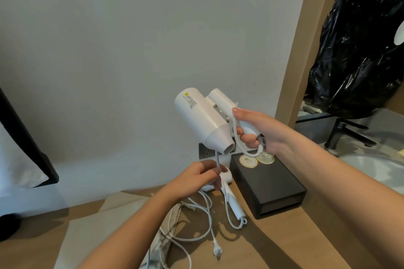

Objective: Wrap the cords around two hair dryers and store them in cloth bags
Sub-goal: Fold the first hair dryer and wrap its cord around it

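My right hand (pixel 258 130) grips the folded handle of a white hair dryer (pixel 197 116), held up in the air with its nozzle pointing down. Its white cord (pixel 238 141) loops under that hand and runs down behind the nozzle to my left hand (pixel 196 178), which pinches it. A second white hair dryer (pixel 232 202) lies on the wooden counter (pixel 295 236) below, partly hidden by my left hand, its cord and plug (pixel 217 251) sprawled loose. Beige cloth bags (pixel 105 225) lie flat at the left of the counter.
A black box (pixel 271 188) with two round gold-rimmed lids stands right of the lying dryer. A wall socket (pixel 205 152) sits behind it. At the right are a sink (pixel 376 164), a black tap (pixel 341 133) and a black plastic bag (pixel 360 46) hanging above.
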`<state>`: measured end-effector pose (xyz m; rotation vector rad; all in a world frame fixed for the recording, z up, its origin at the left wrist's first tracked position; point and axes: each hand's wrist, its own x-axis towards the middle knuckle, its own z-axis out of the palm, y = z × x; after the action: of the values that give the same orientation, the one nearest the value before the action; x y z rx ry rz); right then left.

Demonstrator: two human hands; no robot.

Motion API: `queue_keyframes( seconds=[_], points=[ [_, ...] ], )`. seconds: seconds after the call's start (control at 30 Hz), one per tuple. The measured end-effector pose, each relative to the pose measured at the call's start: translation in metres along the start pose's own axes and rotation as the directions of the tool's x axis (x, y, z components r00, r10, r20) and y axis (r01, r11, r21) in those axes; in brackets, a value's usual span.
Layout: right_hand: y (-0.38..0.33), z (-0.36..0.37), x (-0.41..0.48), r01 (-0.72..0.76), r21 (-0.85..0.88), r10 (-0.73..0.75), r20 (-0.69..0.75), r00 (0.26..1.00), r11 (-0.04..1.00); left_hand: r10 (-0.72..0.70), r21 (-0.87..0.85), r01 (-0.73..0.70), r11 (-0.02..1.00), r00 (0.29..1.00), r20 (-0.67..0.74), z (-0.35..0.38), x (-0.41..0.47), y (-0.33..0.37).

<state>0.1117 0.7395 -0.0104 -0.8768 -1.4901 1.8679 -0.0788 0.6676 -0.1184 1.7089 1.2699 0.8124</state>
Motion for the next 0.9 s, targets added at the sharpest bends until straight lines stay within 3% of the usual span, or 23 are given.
queue_keyframes(
  seconds=[0.27, 0.4, 0.57, 0.63, 0.7, 0.8, 0.9],
  points=[
    [0.011, -0.018, -0.006, 0.016, -0.039, -0.017, -0.012, 1.0, 0.999, 0.096, 0.108, -0.076, 0.991, 0.976, -0.195, -0.022, -0.014, -0.005],
    [0.021, -0.017, -0.005, 0.029, -0.099, -0.037, -0.073, 0.997, 0.995, 0.075, 0.226, -0.026, 0.974, 0.975, -0.21, -0.032, -0.024, -0.005],
    [0.024, -0.011, 0.0, 0.059, -0.433, -0.164, -0.209, 0.964, 0.9, 0.049, 0.379, 0.036, 0.925, 0.976, -0.213, -0.039, -0.036, 0.0],
    [0.027, -0.011, 0.006, 0.051, -0.589, -0.247, -0.256, 0.935, 0.807, 0.033, 0.414, 0.056, 0.908, 0.978, -0.205, -0.042, -0.041, 0.005],
    [0.03, -0.012, 0.01, 0.014, -0.761, -0.344, -0.277, 0.897, 0.648, 0.026, 0.437, 0.065, 0.897, 0.98, -0.2, -0.043, -0.044, 0.013],
    [0.039, -0.009, 0.012, -0.036, -0.919, -0.403, -0.207, 0.891, 0.393, -0.007, 0.449, 0.089, 0.889, 0.983, -0.182, -0.042, -0.046, 0.025],
    [0.046, 0.0, 0.009, -0.051, -0.994, -0.423, -0.089, 0.902, 0.101, -0.12, 0.344, 0.169, 0.924, 0.98, -0.158, -0.041, -0.045, 0.037]
  ],
)
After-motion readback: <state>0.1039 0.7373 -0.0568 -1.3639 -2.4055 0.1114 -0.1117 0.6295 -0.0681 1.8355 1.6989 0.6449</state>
